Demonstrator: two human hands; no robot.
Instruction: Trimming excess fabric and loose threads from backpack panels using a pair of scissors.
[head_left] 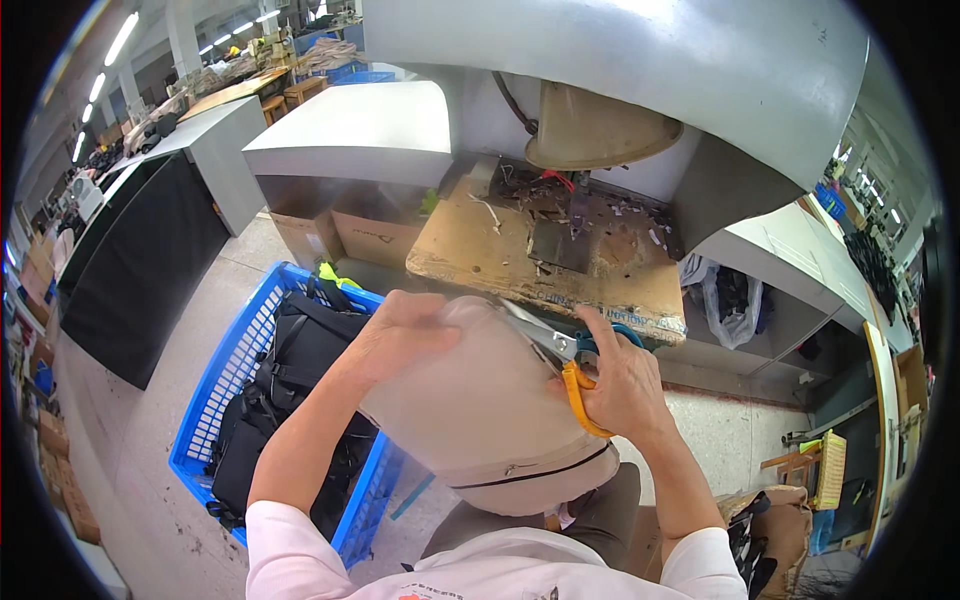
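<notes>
A beige fabric bag [470, 400] with a dark zipper line near its lower end rests over my lap. My left hand [412, 335] grips its upper left edge, fingers closed and slightly blurred. In my right hand [625, 385] is a pair of scissors [560, 343], one handle orange and the other teal. Their metal blades stand apart and point up and left, along the bag's upper right edge. Whether any thread or fabric lies between the blades, I cannot tell.
A blue plastic basket [190, 405] of black bags stands on the floor at my left. Ahead, a worn wooden board [450, 245] carries dark scraps beneath a beige lamp-like shade [600, 125]. Cardboard boxes [375, 235] sit behind the basket; a clear plastic bag [735, 310] hangs at right.
</notes>
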